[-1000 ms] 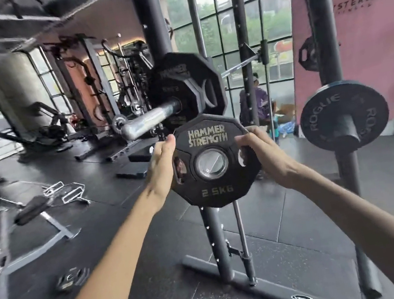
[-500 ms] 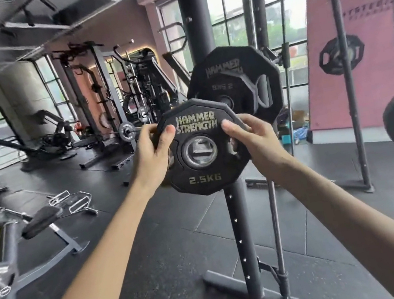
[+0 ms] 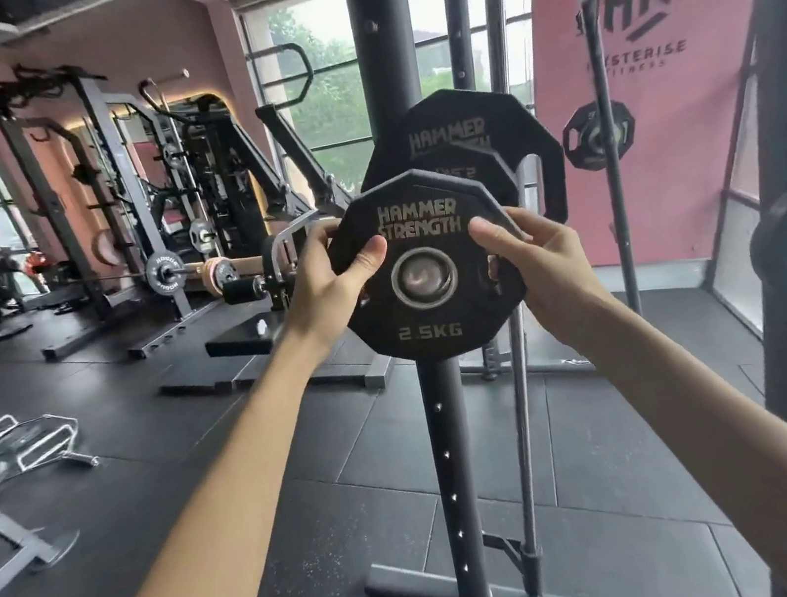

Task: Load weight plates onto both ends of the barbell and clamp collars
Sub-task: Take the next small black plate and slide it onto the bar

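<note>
While we grip the plate (image 3: 432, 338) by its sides, left hand (image 3: 324, 286) and right hand (image 3: 538, 258) each lay a thumb on its near face. Fingers (image 3: 318, 232) curl behind it.

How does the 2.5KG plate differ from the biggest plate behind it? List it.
The 2.5KG plate is smaller; the biggest plate is far wider. The left hand and right hand grip the 2.5KG plate; the biggest plate sits rearmost, partly hidden. Both are black, many-sided, lettered HAMMER STRENGTH.
</note>
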